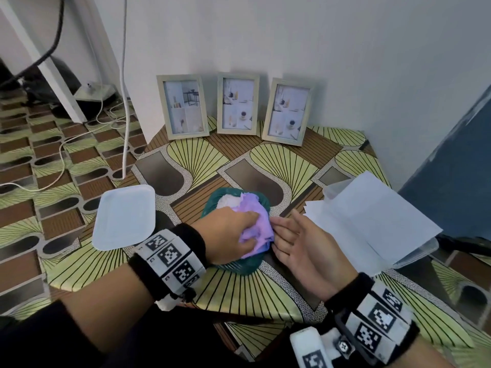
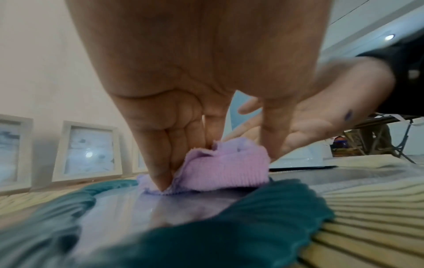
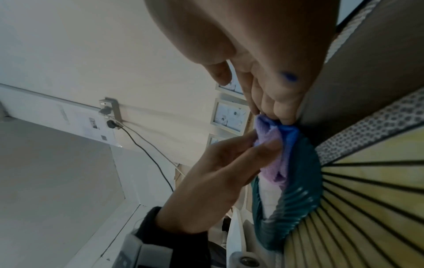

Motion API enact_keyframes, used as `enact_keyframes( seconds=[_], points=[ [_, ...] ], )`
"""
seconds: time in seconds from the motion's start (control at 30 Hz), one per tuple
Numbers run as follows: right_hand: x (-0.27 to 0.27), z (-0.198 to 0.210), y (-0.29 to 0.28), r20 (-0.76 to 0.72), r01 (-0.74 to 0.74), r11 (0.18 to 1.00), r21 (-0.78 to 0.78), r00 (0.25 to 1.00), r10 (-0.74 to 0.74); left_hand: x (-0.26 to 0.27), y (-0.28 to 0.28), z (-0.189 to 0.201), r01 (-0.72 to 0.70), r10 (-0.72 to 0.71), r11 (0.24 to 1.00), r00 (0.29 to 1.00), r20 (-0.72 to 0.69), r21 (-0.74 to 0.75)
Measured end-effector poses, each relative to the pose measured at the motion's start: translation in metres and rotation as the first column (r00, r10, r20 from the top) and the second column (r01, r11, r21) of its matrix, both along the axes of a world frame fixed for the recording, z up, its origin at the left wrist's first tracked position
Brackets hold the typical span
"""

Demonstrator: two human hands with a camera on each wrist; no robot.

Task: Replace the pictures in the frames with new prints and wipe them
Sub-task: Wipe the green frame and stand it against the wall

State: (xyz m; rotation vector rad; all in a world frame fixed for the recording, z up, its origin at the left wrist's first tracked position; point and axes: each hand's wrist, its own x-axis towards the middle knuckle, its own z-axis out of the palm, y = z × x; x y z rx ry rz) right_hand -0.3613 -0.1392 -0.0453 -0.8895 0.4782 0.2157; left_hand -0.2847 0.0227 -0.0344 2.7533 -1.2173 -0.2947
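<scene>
Head view: we look down at a patterned table (image 1: 239, 296). At nine o'clock a white tray (image 1: 125, 217) lies bare. At centre our left hand (image 1: 228, 233) pinches a crumpled purple cloth (image 1: 256, 225) and presses it onto the glass of a teal frame (image 1: 240, 266) lying flat. Our right hand (image 1: 300, 244), fingers relaxed, steadies the frame's edge and touches the cloth. We judge wiping is under way; next comes an even sweep across the glass. At twelve o'clock three pale frames (image 1: 237, 103) stand against the wall, each holding a picture. At three o'clock a clear tray (image 1: 417, 257) holds white sheets (image 1: 372, 221), probably the prints.
</scene>
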Motion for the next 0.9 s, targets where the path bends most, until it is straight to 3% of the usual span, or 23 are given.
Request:
enact_keyframes(
  seconds=[0.1,0.2,0.27,0.4,0.57,0.63,0.73,0.9],
  points=[
    [0.003,0.002,0.002,0.002,-0.006,0.997,-0.075,1.000,0.006,-0.005,-0.004,-0.001,0.027,-0.027,1.000,0.999,-0.022,0.006],
    [0.005,0.001,0.002,-0.019,-0.060,0.954,-0.295,0.998,0.057,-0.001,-0.007,0.000,0.075,-0.081,0.983,0.996,0.028,0.165],
    [0.005,-0.001,0.001,-0.039,-0.097,0.929,-0.358,0.995,0.089,0.005,-0.006,0.003,0.077,-0.092,0.971,0.994,0.059,0.224],
    [0.002,-0.006,-0.001,-0.065,-0.126,0.923,-0.365,0.992,0.110,0.015,0.002,0.014,0.083,-0.083,0.990,0.997,0.003,0.111],
    [0.002,-0.010,0.003,0.028,-0.141,0.906,-0.400,0.986,0.166,0.015,0.013,0.012,0.069,-0.068,0.997,0.997,0.027,-0.040],
    [0.005,-0.011,0.006,0.034,-0.139,0.849,-0.510,0.983,0.181,0.015,0.023,0.011,0.011,-0.012,0.992,1.000,-0.008,-0.122],
    [0.012,-0.013,0.008,0.026,-0.147,0.698,-0.701,0.972,0.232,0.011,0.041,0.012,-0.044,0.038,0.970,0.999,-0.027,-0.238],
    [0.025,-0.014,0.007,0.008,-0.180,0.515,-0.838,0.939,0.343,0.009,0.088,0.025,-0.168,0.192,0.882,0.981,0.010,-0.440]
  ],
)
